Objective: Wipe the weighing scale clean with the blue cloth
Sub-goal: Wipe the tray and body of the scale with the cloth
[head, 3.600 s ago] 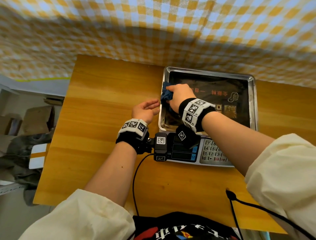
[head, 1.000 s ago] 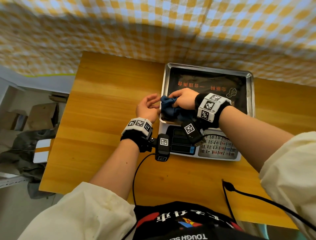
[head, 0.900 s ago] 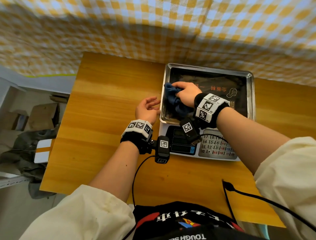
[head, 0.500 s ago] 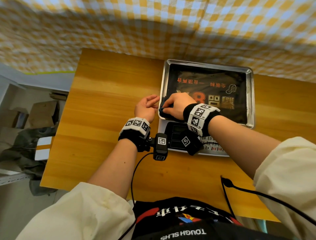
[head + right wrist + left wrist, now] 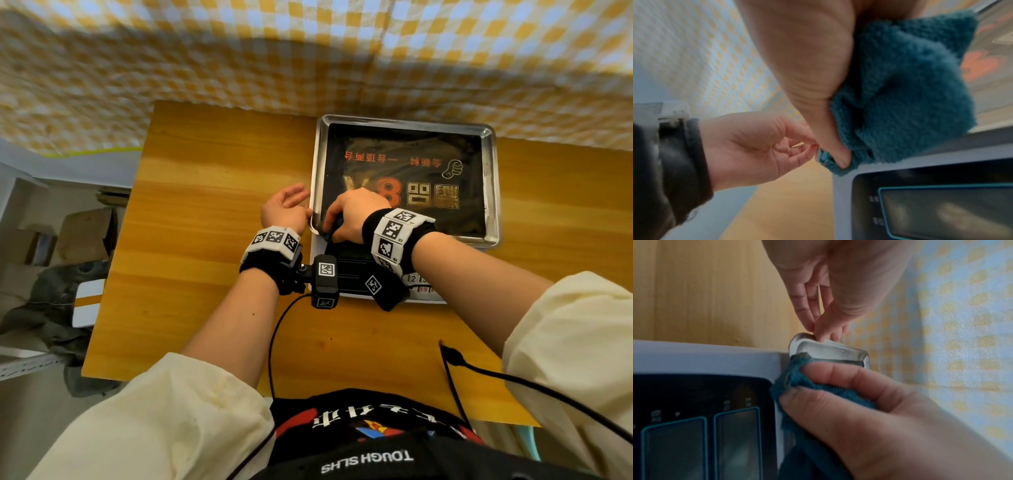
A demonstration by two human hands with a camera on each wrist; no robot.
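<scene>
The weighing scale has a steel pan (image 5: 493, 192) with a dark printed sheet in it, and a white body with a display (image 5: 694, 426) at the front. My right hand (image 5: 352, 216) grips the bunched blue cloth (image 5: 900, 91) and presses it on the pan's near-left corner, over the display's edge. In the head view only a sliver of the cloth (image 5: 334, 230) shows under the fingers. My left hand (image 5: 284, 209) stands just left of the pan, fingers loosely bent, its fingertips (image 5: 822, 335) touching the pan's corner rim (image 5: 830, 350). It holds nothing.
The scale sits at the back right of a wooden table (image 5: 205, 274), against a yellow checked curtain (image 5: 308, 51). The keypad (image 5: 416, 279) is mostly hidden under my right wrist. Black cables (image 5: 452, 359) run over the near edge. Boxes and clutter (image 5: 68, 240) lie left of the table.
My right hand has drawn the cloth from the pan's left inner side back to its near-left corner. The left hand has stayed beside the pan's left edge.
</scene>
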